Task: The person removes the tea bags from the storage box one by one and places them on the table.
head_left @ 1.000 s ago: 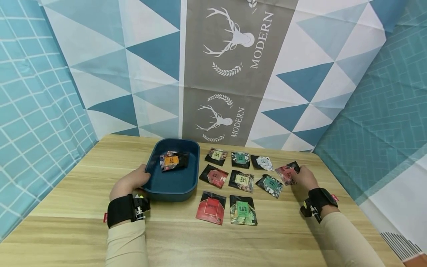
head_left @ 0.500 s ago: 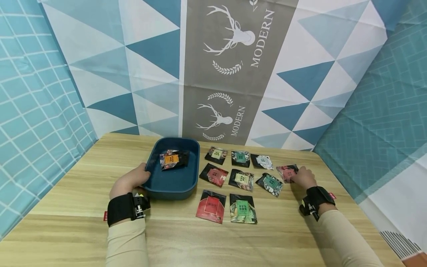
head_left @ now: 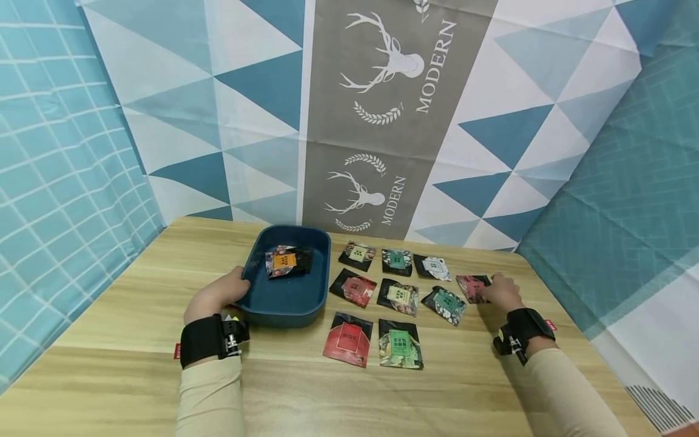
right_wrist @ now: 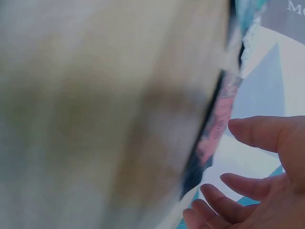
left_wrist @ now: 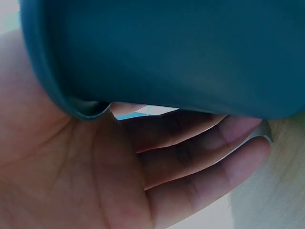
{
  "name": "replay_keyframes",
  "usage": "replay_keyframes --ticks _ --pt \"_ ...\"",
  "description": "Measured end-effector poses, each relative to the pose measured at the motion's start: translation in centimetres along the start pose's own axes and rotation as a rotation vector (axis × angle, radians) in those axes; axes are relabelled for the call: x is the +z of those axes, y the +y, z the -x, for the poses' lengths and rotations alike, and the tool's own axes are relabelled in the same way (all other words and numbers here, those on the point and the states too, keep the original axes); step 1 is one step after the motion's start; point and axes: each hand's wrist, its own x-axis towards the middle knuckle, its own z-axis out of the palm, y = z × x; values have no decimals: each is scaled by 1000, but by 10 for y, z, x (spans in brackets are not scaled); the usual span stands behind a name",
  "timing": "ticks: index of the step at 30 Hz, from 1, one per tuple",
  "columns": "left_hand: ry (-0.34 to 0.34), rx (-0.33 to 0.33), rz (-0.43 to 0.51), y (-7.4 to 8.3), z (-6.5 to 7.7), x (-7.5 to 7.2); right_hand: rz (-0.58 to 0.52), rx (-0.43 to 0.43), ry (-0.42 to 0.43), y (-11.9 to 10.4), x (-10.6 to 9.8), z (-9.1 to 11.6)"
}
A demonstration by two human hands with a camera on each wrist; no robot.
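Note:
My left hand [head_left: 221, 294] holds the near-left side of a dark blue plastic bin [head_left: 284, 306], thumb over the rim. In the left wrist view, its fingers [left_wrist: 190, 164] run along the outside of the bin wall [left_wrist: 167, 52]. A sachet with an orange label [head_left: 284, 261] lies inside, over a black one. Out at the right, my right hand [head_left: 502, 293] is beside a black sachet with a pink-red label [head_left: 472, 288] lying on the table. The right wrist view has the thumb tip right at the sachet [right_wrist: 219, 119], with the other fingers spread and loosely bent.
Several sachets lie in loose rows on the wooden table [head_left: 306, 388], among them a red one [head_left: 348, 340], a green-labelled one [head_left: 400, 344] and a white-labelled one [head_left: 432, 267]. A patterned cloth backdrop [head_left: 262, 109] rises behind the table.
The pink-red sachet, slightly raised and tilted in my right fingers a second ago, now lies flat, and the fingers have loosened. My left hand stays at the bin. The head view shifted slightly.

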Motion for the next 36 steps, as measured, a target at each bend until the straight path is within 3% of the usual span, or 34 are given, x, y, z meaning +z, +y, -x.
replay_keyframes --ticks 9,16,19,24,27,30,36 --pt "-22 2 28 0 1 -2 2 -22 4 -37 -7 2" --pt "-14 6 45 -1 3 -1 5 -185 16 -77 -11 1" --pt "-9 5 35 -1 3 -1 -28 -295 45 -68 13 -36" --pt "-9 10 26 -3 3 0 5 -480 124 -21 95 -155" --pt "-6 2 42 -2 3 1 34 -549 137 -22 128 -193" --pt "-1 -5 43 -2 3 1 33 -616 157 -46 135 -183" --pt "4 6 24 0 2 2 53 -661 165 -122 112 -107"
